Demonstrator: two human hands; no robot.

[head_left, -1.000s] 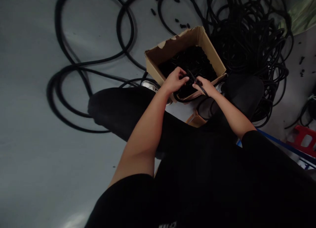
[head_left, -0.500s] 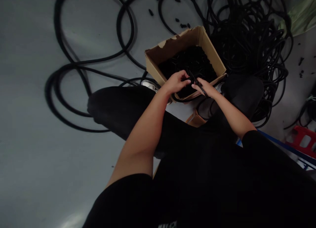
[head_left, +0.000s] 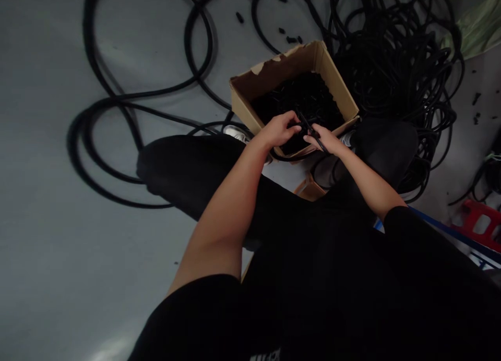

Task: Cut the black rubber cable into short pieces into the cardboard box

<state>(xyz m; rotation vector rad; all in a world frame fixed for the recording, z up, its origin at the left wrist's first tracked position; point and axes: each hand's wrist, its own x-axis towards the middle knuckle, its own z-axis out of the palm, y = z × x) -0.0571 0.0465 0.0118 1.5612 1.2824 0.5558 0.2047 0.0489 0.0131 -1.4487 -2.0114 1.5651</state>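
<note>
Lettering (head_left: 264, 357) on the black clothing (head_left: 321, 293) is unreadable.

Cardboard box (head_left: 274, 71): matt brown, rough where the top paper is torn at the rim. Rubber cable (head_left: 129, 96): black, matt, smooth. Floor (head_left: 78, 256): grey, smooth, faint sheen. Trousers (head_left: 188, 168): matt black cloth.

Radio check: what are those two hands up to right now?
Right hand pinching thin black cable; left hand curled beside it, grip unclear. Both over cardboard box of black pieces. Cable tangle behind box.
</note>
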